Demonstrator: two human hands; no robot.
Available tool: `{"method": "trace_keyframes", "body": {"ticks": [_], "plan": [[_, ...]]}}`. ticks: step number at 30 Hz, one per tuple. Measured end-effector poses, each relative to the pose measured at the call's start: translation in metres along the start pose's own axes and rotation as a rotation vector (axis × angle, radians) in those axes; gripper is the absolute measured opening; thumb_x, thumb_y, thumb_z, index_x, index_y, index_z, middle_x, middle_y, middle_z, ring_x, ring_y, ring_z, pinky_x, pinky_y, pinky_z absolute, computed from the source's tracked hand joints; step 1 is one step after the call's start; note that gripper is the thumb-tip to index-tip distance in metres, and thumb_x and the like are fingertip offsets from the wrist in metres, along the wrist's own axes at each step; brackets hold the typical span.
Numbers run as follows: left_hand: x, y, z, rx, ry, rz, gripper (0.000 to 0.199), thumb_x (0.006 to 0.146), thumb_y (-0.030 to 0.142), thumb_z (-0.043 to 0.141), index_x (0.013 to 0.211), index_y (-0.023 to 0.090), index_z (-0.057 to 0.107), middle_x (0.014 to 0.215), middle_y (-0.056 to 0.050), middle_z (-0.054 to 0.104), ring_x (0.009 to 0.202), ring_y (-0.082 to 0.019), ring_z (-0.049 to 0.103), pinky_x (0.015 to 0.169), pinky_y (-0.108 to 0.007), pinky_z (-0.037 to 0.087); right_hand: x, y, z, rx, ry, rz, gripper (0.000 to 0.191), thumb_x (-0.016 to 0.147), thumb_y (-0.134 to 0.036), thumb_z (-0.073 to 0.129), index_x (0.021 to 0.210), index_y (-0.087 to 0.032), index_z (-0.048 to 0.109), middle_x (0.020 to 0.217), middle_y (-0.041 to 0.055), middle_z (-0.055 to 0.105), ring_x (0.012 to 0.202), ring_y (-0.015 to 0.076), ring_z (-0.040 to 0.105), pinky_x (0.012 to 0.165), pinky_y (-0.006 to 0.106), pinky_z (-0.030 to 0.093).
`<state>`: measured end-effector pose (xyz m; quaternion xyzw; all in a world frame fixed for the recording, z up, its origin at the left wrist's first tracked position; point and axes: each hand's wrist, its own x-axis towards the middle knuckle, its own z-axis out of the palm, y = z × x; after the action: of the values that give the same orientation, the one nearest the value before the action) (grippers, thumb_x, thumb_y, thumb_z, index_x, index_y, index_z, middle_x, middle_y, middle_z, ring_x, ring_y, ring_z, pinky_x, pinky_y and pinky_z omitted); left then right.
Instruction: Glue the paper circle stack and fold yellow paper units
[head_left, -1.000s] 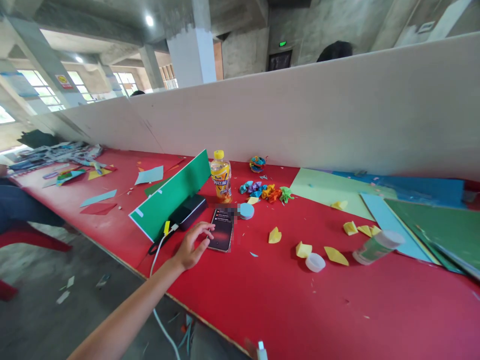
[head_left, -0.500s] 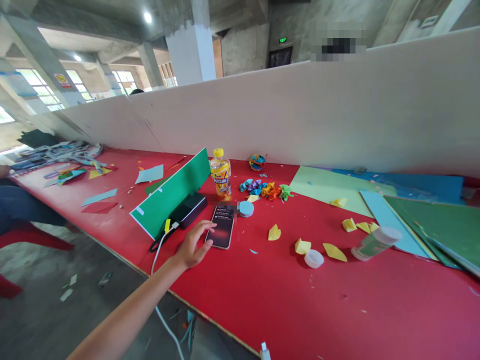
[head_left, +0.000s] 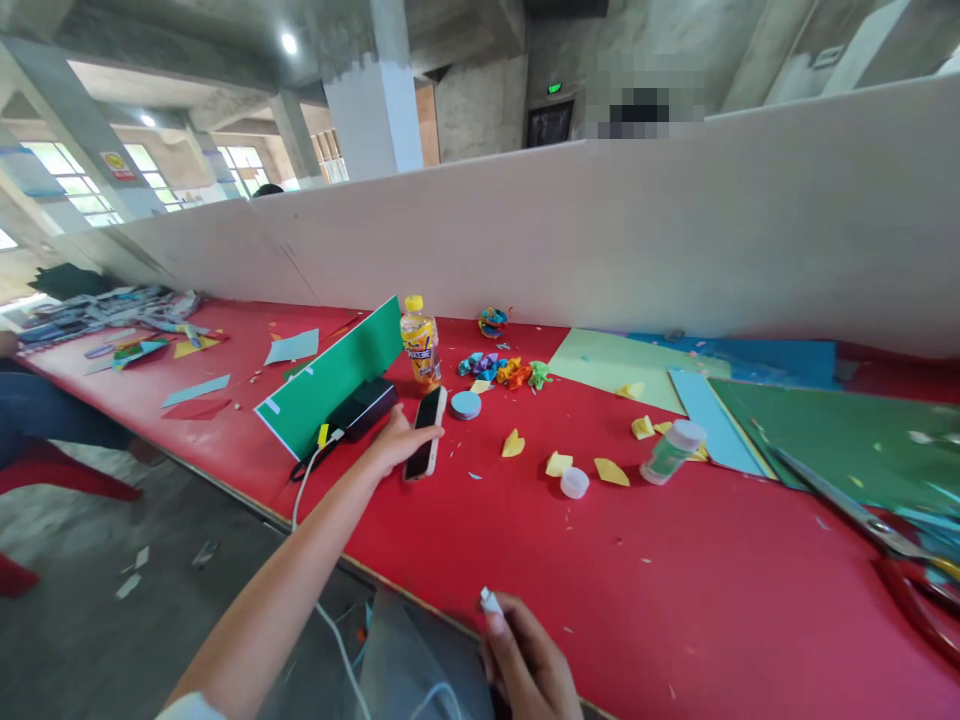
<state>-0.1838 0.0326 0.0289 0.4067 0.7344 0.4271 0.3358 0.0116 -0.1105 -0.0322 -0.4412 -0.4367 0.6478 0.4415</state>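
My left hand [head_left: 397, 440] grips a phone [head_left: 426, 432] by its sides, the thumb lying over its right edge; the phone is tilted off the red table. Its screen looks dark. Beside the hand, a black power bank [head_left: 364, 408] with a white cable [head_left: 304, 490] plugged in lies against a standing green board [head_left: 330, 375]. At the table's front edge, my right hand [head_left: 525, 655] pinches a white cable plug [head_left: 490, 601] between thumb and finger, its metal tip pointing up.
Behind the phone stand a drink bottle [head_left: 421, 342] and a blue lid [head_left: 466, 405]. Crumpled paper pieces [head_left: 514, 372], yellow scraps and a small jar [head_left: 673, 452] lie rightward. Scissors [head_left: 885, 535] are at the far right. A person's leg [head_left: 60, 415] shows at left.
My left hand has gone from touching the screen to gripping the phone, now tilted up. My right hand has come into view, holding the white plug. The view has shifted rightward.
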Motion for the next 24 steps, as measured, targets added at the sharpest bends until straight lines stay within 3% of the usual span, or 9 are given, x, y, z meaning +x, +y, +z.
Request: {"method": "trace_keyframes", "body": {"ticks": [3, 5, 8, 11, 19, 24], "plan": [[-0.044, 0.005, -0.002, -0.186, -0.124, -0.008, 0.05, 0.069, 0.054, 0.056, 0.099, 0.015, 0.05, 0.084, -0.008, 0.063, 0.074, -0.021, 0.063, 0.06, -0.031, 0.049, 0.013, -0.022, -0.003, -0.161, 0.028, -0.19, 0.036, 0.079, -0.048, 0.052, 0.08, -0.014, 0.063, 0.055, -0.0017, 0.051, 0.051, 0.0098, 0.045, 0.047, 0.018, 0.037], [-0.073, 0.009, 0.002, -0.539, -0.207, -0.062, 0.042, 0.068, 0.05, 0.06, 0.091, 0.016, 0.052, 0.076, -0.003, 0.06, 0.065, -0.017, 0.06, 0.056, -0.029, 0.049, 0.018, -0.033, -0.003, -0.296, 0.004, -0.307, 0.031, 0.083, -0.041, 0.048, 0.087, -0.014, 0.064, 0.057, -0.001, 0.055, 0.05, 0.01, 0.048, 0.045, 0.017, 0.038], [-0.1, 0.016, 0.008, -0.694, -0.11, -0.122, 0.037, 0.063, 0.044, 0.068, 0.083, 0.017, 0.052, 0.07, 0.001, 0.057, 0.058, -0.012, 0.056, 0.047, -0.021, 0.045, 0.02, -0.04, 0.0, -0.491, 0.088, -0.599, 0.025, 0.085, -0.032, 0.047, 0.092, -0.015, 0.064, 0.069, 0.0036, 0.064, 0.059, 0.0122, 0.058, 0.054, 0.018, 0.044], [-0.109, 0.02, 0.01, -0.733, -0.074, -0.162, 0.037, 0.061, 0.046, 0.069, 0.077, 0.017, 0.051, 0.067, 0.002, 0.055, 0.06, -0.012, 0.055, 0.048, -0.022, 0.045, 0.018, -0.041, 0.0, -0.686, 0.176, -0.824, 0.023, 0.086, -0.027, 0.047, 0.094, -0.015, 0.065, 0.076, 0.0073, 0.067, 0.066, 0.0144, 0.062, 0.062, 0.02, 0.047], [-0.11, 0.013, 0.011, -0.733, -0.06, -0.104, 0.033, 0.063, 0.042, 0.069, 0.073, 0.016, 0.052, 0.068, 0.002, 0.053, 0.066, -0.012, 0.055, 0.054, -0.023, 0.05, 0.018, -0.042, -0.004, -0.877, 0.235, -0.919, 0.025, 0.088, -0.025, 0.044, 0.095, -0.014, 0.065, 0.067, 0.0054, 0.066, 0.057, 0.0127, 0.059, 0.055, 0.021, 0.043], [-0.113, 0.017, 0.013, -0.707, 0.021, -0.046, 0.036, 0.059, 0.035, 0.073, 0.084, 0.017, 0.054, 0.075, 0.002, 0.053, 0.067, -0.011, 0.055, 0.054, -0.021, 0.051, 0.022, -0.039, -0.006, -0.922, 0.238, -0.881, 0.026, 0.089, -0.028, 0.044, 0.092, -0.015, 0.066, 0.063, 0.0041, 0.065, 0.052, 0.0125, 0.059, 0.049, 0.02, 0.039]]}}
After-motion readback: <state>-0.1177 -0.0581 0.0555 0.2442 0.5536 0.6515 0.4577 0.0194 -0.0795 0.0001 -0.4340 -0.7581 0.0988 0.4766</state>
